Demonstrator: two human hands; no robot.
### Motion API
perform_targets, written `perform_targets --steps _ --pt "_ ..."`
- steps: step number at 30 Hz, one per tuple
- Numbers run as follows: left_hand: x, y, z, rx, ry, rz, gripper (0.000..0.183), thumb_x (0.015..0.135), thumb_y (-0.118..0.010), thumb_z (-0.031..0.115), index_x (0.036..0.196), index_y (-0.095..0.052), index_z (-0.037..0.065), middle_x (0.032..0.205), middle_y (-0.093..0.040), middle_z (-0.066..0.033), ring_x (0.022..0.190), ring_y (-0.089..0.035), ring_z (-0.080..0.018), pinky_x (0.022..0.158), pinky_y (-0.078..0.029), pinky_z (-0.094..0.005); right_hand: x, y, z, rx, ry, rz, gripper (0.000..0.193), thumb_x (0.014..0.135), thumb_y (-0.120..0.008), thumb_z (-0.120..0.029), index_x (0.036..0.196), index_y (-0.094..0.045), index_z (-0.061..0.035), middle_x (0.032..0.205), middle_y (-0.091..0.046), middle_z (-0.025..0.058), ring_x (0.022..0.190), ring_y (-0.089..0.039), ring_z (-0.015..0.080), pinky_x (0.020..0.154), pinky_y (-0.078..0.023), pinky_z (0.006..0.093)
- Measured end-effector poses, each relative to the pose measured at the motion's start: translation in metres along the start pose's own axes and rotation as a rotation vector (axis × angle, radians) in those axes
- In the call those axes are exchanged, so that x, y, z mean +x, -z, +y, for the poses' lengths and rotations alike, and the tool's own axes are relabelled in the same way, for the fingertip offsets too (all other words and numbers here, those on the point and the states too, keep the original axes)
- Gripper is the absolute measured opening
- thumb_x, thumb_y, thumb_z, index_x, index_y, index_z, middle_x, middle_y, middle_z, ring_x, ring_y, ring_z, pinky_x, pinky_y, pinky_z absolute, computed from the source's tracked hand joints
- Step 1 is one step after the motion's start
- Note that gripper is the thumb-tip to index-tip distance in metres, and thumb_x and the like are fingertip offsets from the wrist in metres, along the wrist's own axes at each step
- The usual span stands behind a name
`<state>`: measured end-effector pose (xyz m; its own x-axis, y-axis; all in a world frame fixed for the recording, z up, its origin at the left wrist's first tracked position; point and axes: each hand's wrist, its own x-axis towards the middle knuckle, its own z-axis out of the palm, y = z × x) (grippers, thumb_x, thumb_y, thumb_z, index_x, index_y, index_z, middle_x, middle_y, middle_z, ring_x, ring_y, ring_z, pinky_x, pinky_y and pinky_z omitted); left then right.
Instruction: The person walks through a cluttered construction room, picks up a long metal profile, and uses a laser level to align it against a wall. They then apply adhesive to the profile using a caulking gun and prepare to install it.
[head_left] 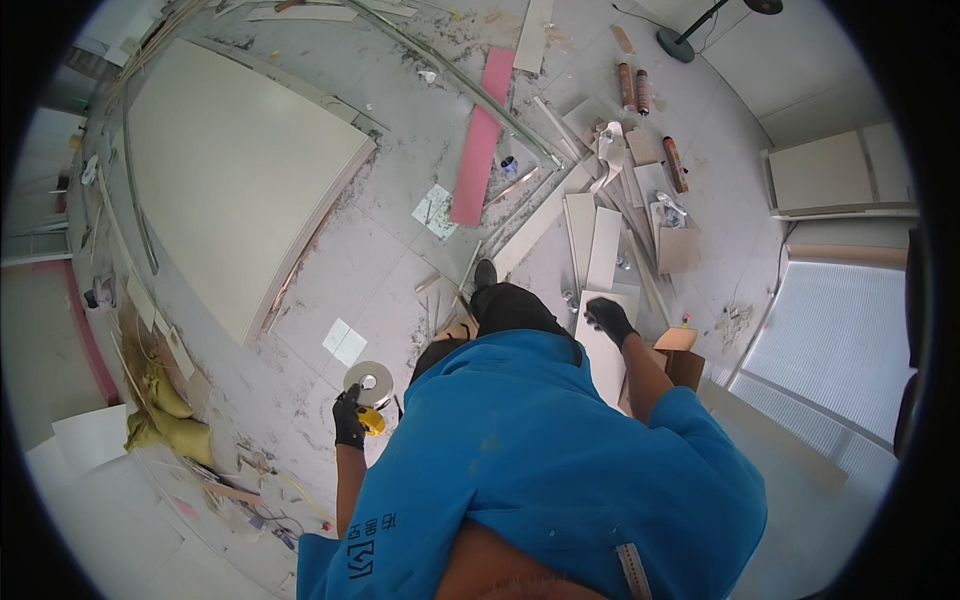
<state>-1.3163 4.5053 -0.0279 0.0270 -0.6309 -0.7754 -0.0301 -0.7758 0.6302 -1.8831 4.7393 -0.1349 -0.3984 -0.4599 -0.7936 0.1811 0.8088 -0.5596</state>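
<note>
My left hand [349, 418], in a black glove, is low at the left beside my body. Its fingers are closed at the rim of a wide, flat grey-white tape roll [356, 374]. A yellow tape measure [373, 421] sits against the same hand, just below the roll; how the two are gripped is partly hidden. My right hand [610, 318], also gloved in black, hangs over pale boards at the right. Its fingers are curled in, and nothing shows in them. Under it lies a white board [598, 345].
A large cream panel stack [240, 170] lies at the left. A pink strip [482, 150] and a long metal channel [470, 90] cross ahead. Offcuts, orange-red cans [675, 165] and an open cardboard box [684, 368] are at the right. Yellow-green sacks [175, 420] lie lower left.
</note>
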Motion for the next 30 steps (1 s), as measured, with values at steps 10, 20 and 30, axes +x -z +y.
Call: perform_targets --steps 10,20,30 --pt "0.158 -0.09 0.161 -0.022 0.064 -0.047 0.04 0.083 -0.069 0.027 0.109 -0.062 -0.003 0.09 -0.067 -0.0117 0.069 -0.064 -0.0198 0.058 -0.051 -0.0301 0.113 0.008 -0.342 -0.035 0.348 0.012 0.032 0.092 -0.053 -0.031 0.113 -0.06 -0.0067 0.09 -0.066 0.0034 0.077 -0.062 0.011 0.064 -0.047 0.024" --pt "0.337 -0.201 0.427 0.087 -0.062 -0.288 0.039 0.083 -0.071 0.028 0.109 -0.063 0.0 0.09 -0.068 -0.0085 0.073 -0.065 -0.0163 0.063 -0.052 -0.0281 0.112 -0.038 -0.26 0.221 -0.281 0.115 0.026 0.089 -0.057 -0.034 0.101 -0.061 -0.011 0.085 -0.067 0.0034 0.072 -0.064 0.0142 0.061 -0.048 0.0289" --pt "0.386 -0.331 0.526 0.143 0.086 -0.319 0.039 0.083 -0.07 0.023 0.112 -0.062 -0.001 0.091 -0.068 -0.0088 0.072 -0.065 -0.0164 0.064 -0.052 -0.029 0.248 -0.027 -0.402 0.186 -0.168 -0.025 0.028 0.091 -0.055 -0.035 0.105 -0.061 -0.0117 0.089 -0.067 0.0026 0.077 -0.065 0.0127 0.064 -0.05 0.0295"
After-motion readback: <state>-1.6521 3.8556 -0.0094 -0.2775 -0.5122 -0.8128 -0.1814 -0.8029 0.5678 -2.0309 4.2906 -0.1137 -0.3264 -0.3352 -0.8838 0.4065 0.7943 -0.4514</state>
